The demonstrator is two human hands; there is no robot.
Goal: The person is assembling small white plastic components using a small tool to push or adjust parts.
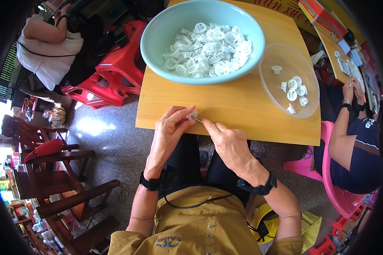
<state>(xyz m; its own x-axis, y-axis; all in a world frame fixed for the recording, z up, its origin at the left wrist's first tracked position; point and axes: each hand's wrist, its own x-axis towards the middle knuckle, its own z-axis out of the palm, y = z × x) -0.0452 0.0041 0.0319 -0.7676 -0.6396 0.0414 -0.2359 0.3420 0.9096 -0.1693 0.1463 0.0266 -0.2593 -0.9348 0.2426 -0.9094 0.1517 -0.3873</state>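
My left hand (170, 131) pinches a small round white plastic part (193, 114) between thumb and fingers, just over the table's near edge. In my right hand (232, 146) is a thin metal tool (198, 120), its tip against the white part; most of its length is hidden in my fingers, so its kind cannot be told. Beyond my hands stands a large light-blue bowl (155, 46), heaped with similar white plastic parts (208, 49). To its right, a shallow clear plastic bowl (271, 100) holds several more.
The wooden table (170, 95) ends just in front of my lap. Red stools (115, 70) and a seated person (51, 46) are at the far left, with dark wooden chairs (64, 170) nearer. Another person (353, 140) sits on a pink chair (327, 170) at right.
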